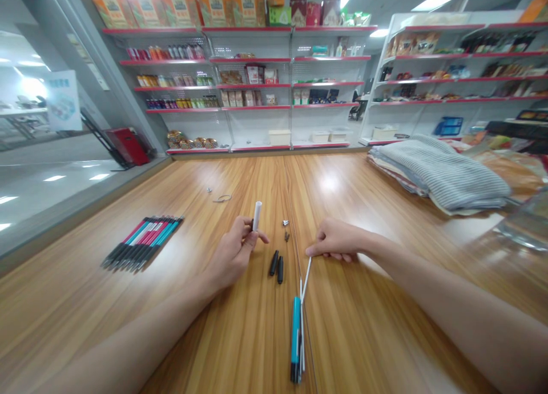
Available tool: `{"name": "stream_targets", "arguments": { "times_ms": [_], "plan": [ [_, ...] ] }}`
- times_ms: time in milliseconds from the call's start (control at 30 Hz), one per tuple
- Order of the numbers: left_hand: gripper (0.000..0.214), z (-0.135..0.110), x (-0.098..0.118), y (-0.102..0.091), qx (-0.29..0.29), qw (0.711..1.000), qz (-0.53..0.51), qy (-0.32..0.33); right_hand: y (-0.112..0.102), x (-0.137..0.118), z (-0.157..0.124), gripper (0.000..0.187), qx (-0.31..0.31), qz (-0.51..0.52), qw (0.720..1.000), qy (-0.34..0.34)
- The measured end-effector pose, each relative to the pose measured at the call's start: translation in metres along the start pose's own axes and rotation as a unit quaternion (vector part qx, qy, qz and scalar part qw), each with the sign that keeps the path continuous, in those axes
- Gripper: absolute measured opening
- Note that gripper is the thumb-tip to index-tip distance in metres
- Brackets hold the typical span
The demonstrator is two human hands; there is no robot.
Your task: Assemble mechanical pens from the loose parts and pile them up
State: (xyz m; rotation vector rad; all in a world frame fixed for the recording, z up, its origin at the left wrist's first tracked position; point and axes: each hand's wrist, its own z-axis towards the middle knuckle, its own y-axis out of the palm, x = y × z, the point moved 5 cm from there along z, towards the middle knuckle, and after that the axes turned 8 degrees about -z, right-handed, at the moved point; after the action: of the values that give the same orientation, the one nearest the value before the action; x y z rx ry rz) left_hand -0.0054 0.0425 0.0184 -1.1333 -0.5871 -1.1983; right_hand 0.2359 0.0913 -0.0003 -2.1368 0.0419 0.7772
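Upright between the thumb and fingers of my left hand point(240, 246) is a white pen barrel point(257, 216). My right hand point(336, 241) rests on the table with thumb and forefinger pinched on the upper end of a thin white pen refill point(306, 280). Below it, a teal pen barrel point(295, 331) lies beside more white refills point(303, 337). Two black pen grips point(277, 265) lie between my hands. Above them are small silver metal tips point(286, 223) and small dark pieces point(287, 236), too small to make out clearly.
A row of assembled pens point(145, 242) in teal, pink and black lies at the left. Farther back are a thin curved strip point(222, 198) and a small metal piece point(209, 189). Folded striped cloth point(445, 168) and a clear container point(526, 220) occupy the right. Stocked shelves point(248, 85) stand beyond the table.
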Motion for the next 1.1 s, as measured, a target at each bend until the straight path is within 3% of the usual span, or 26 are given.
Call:
{"name": "stream_targets", "arguments": {
  "times_ms": [67,200,367,533,667,733,833,933,1100],
  "plan": [
    [0.014,0.0,0.0,0.0,0.004,1.0,-0.008,-0.001,-0.002,-0.002,0.001,0.046,0.052,0.022,0.997,-0.056],
    [0.012,0.0,0.001,0.0,0.0,1.0,0.005,-0.001,-0.003,-0.02,-0.004,0.023,0.111,0.03,0.964,-0.239],
    [0.012,0.001,0.001,0.0,-0.017,0.999,0.033,0.0,0.005,-0.044,-0.016,0.009,0.158,-0.137,0.914,-0.347],
    [0.014,0.002,-0.002,-0.001,-0.009,0.996,0.082,0.016,0.014,-0.054,-0.021,0.01,0.206,-0.263,0.875,-0.35],
    [0.015,0.003,-0.005,-0.001,-0.01,0.993,0.114,0.012,0.013,-0.051,-0.017,0.012,0.26,-0.264,0.855,-0.363],
    [0.014,0.004,-0.005,-0.001,-0.012,0.992,0.126,0.012,0.005,-0.049,-0.017,0.012,0.338,-0.229,0.837,-0.364],
    [0.012,0.004,-0.004,-0.001,-0.008,0.99,0.139,0.019,-0.011,-0.042,-0.025,0.011,0.49,-0.152,0.788,-0.341],
    [0.01,0.004,-0.002,0.0,-0.008,0.989,0.148,0.026,-0.017,-0.039,-0.032,0.008,0.566,-0.121,0.749,-0.323],
    [0.01,0.004,-0.003,0.0,-0.004,0.985,0.17,0.029,-0.013,-0.043,-0.031,0.009,0.552,-0.162,0.764,-0.293]
  ]
}}
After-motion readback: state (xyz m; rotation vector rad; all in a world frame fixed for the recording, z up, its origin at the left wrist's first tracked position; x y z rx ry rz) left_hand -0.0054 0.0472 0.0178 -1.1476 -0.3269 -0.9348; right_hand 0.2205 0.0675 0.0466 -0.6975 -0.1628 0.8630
